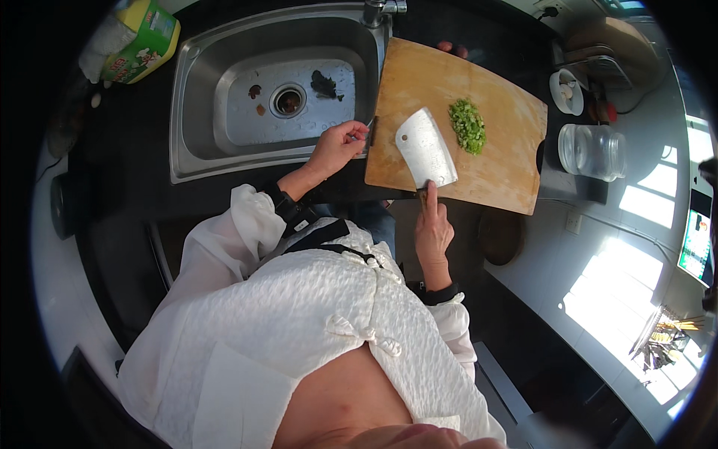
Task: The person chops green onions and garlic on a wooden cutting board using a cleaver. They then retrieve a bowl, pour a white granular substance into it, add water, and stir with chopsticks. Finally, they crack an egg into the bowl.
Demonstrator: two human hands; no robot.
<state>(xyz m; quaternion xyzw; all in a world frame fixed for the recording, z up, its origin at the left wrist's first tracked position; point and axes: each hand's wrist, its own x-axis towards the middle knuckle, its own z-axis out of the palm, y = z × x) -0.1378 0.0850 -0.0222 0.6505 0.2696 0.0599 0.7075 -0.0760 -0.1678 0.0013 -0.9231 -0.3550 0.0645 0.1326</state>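
Observation:
My right hand (435, 230) grips the short dark handle of a cleaver (427, 149), index finger stretched along the spine end of the handle. The cleaver's broad steel blade, with a hole near its far corner, lies over a wooden cutting board (507, 174). To the right of the blade sits a small heap of finely chopped green vegetable (467, 126). My left hand (340, 145) is at the sink's right rim, beside the board's left edge, with its fingers curled. Whether something small is pinched in its fingertips cannot be made out.
Leaf scraps (323, 84) lie in the steel sink (196, 101) around its drain. A faucet (374, 12) stands behind. Right of the board are a clear glass jar (592, 151) and a white dish (566, 92). A green-and-yellow jug (147, 45) stands at the far left.

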